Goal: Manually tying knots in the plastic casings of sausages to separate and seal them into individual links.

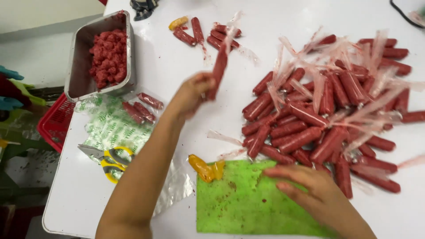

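Left hand (195, 93) raised above the white table (274, 26), fingers closed around the lower end of one red sausage in a clear plastic sleeve (219, 66). Held upright, slightly tilted, loose transparent tail of the sleeve sticking up past the fingertips.

Right hand (305, 186) flat and open, palm down, fingers spread on a green cloth (243, 203) smeared with red bits. Nothing gripped. Just past the right fingertips, touching the cloth's far edge: a big heap of red wrapped sausages (327, 110), clear plastic ends fanned out in every direction. Beside the cloth's corner, left of the right hand: a small crumpled orange wrapper (204, 169).

Beyond the held sausage, farther up the table: a small cluster of wrapped sausages (217, 36) and one yellow-orange piece (178, 22), apart from the main heap.

Left of the gripping hand: a rectangular metal tray (79, 66) with red minced meat (108, 57) piled at one end. Nearer than the tray, below the left forearm's line: a clear plastic bag with green printed lettering and marks (110, 128), lying flat and crumpled, three sausages (141, 108) on its upper edge. On that bag's near side: scissors with yellow handles (108, 160), blades pointing left.

Off the table's left edge: a red plastic basket (55, 121), partly hidden by the tabletop.
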